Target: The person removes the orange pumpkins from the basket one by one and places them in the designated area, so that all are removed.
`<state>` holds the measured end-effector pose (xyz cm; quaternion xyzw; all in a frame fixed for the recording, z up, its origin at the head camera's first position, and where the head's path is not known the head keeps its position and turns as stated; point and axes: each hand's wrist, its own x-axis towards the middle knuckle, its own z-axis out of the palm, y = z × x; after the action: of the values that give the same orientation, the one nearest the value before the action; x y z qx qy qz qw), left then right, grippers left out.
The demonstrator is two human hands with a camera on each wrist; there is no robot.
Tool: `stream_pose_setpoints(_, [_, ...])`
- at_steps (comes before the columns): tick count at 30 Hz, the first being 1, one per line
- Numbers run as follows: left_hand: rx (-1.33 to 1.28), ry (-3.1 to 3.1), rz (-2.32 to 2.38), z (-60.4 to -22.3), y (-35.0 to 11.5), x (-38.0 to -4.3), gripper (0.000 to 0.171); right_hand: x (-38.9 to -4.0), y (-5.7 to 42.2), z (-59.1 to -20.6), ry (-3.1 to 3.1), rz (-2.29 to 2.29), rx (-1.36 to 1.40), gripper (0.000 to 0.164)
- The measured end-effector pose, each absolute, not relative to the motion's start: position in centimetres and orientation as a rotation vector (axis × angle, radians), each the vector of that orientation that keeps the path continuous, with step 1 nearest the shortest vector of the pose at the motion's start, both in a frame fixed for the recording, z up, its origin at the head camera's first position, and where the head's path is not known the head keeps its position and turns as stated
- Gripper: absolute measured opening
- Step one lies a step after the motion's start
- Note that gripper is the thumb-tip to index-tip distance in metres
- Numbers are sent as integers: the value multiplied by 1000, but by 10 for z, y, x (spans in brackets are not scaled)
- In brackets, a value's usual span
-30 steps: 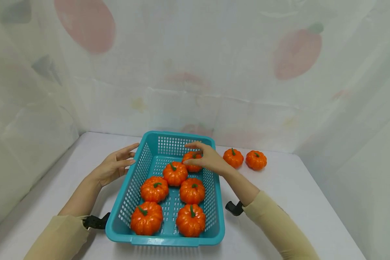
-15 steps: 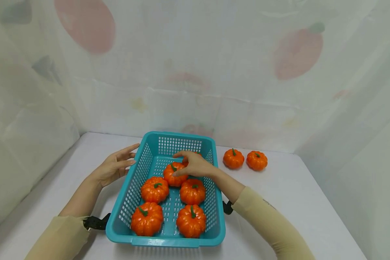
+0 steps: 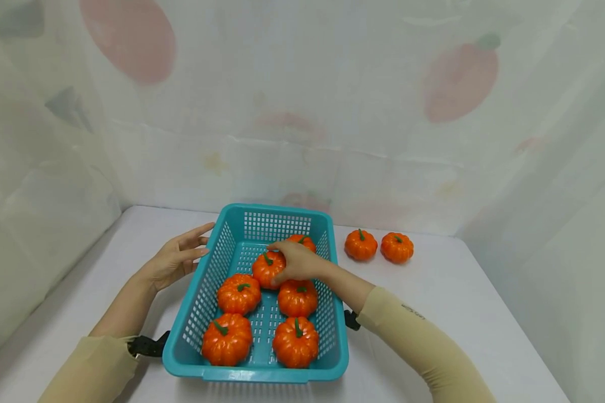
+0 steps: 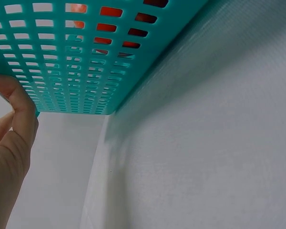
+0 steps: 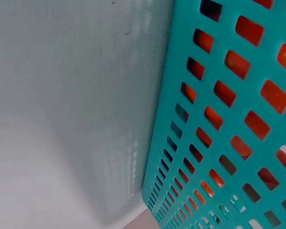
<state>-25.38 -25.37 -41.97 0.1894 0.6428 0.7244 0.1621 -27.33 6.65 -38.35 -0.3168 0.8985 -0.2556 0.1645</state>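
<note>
The person's right hand (image 3: 298,262) has its fingers curled round a glossy, ribbed orange pumpkin (image 3: 266,271) with a green stem, inside a turquoise perforated plastic basket (image 3: 256,374). The left hand (image 3: 175,258), fingers loosely bent, touches the basket's left side. Two similar pumpkins (image 3: 361,245) sit beyond on the white surface (image 3: 464,296).

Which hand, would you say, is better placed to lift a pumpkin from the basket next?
Probably the right hand: it is inside the basket, thumb and fingers curved around the right side of a pumpkin. The left hand is outside, beside the basket's left wall.
</note>
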Motion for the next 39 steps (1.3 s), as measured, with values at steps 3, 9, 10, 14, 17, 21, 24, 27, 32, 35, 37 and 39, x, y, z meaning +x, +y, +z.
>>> stream_pose_setpoints(3, [536, 1835, 2069, -419, -254, -254, 66, -273, 66, -384, 2577, -691, -897, 81])
stream_pose_setpoints(9, [531, 1838, 2068, -419, -254, -253, 65, -271, 65, -382, 2593, -662, -919, 79])
stream_pose_setpoints(10, [533, 1837, 2069, -419, -254, -253, 65, -271, 65, -382, 2594, -664, -927, 79])
stream_pose_setpoints(14, [545, 1817, 2079, -421, -255, -253, 65, -271, 65, -384, 2602, -676, -959, 78])
stream_pose_setpoints(17, [551, 1801, 2087, -421, -256, -254, 65, -270, 65, -384, 2614, -697, -971, 78])
stream_pose_setpoints(21, [551, 1807, 2081, -421, -257, -255, 66, -268, 66, -383, 2640, -743, -958, 80])
stream_pose_setpoints(24, [541, 1810, 2078, -421, -257, -254, 66, -267, 66, -382, 2654, -783, -955, 81])
stream_pose_setpoints(27, [538, 1802, 2079, -420, -257, -253, 66, -266, 66, -380, 2657, -825, -960, 81])
stream_pose_setpoints(32, [545, 1805, 2077, -420, -258, -253, 66, -265, 66, -377, 2662, -897, -921, 81])
stream_pose_setpoints(35, [540, 1817, 2073, -419, -257, -253, 66, -264, 67, -375, 2674, -934, -901, 80])
stream_pose_setpoints(37, [539, 1816, 2073, -418, -257, -253, 66, -263, 68, -374, 2677, -960, -893, 80])
stream_pose_setpoints(39, [533, 1826, 2069, -418, -257, -253, 65, -263, 69, -373, 2684, -982, -877, 80])
